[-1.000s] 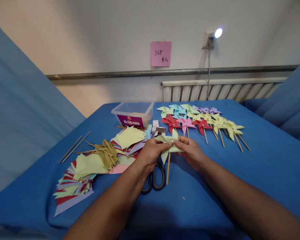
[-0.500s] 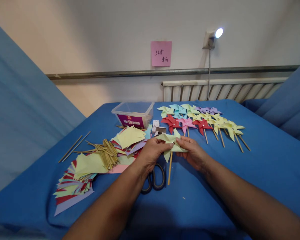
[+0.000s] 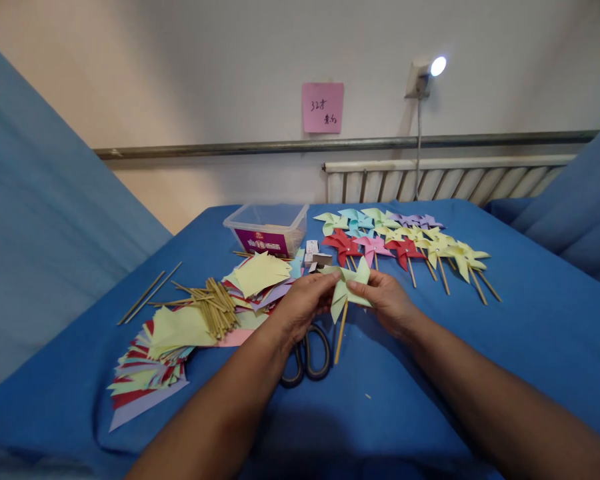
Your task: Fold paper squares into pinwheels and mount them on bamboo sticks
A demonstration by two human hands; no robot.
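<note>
A pale green paper pinwheel on a thin wooden stick is held between my two hands above the table. My left hand grips the left side of its blades, fingers closed with the thumb near the upper left. My right hand pinches the right side, its thumb lying across the front close to the centre. The stick hangs down, slightly tilted. Black-handled scissors lie on the cloth just below my left hand, their blades hidden.
Finished pinwheels in several colours lie at the back right. On the left are paper sheets, a bundle of sticks and two loose sticks. A clear plastic box and small cartons stand behind, on a blue cloth.
The pinwheel's blades have turned and its face has tilted between my hands. My right thumb has shifted lower across the front, and my left thumb has moved up.
</note>
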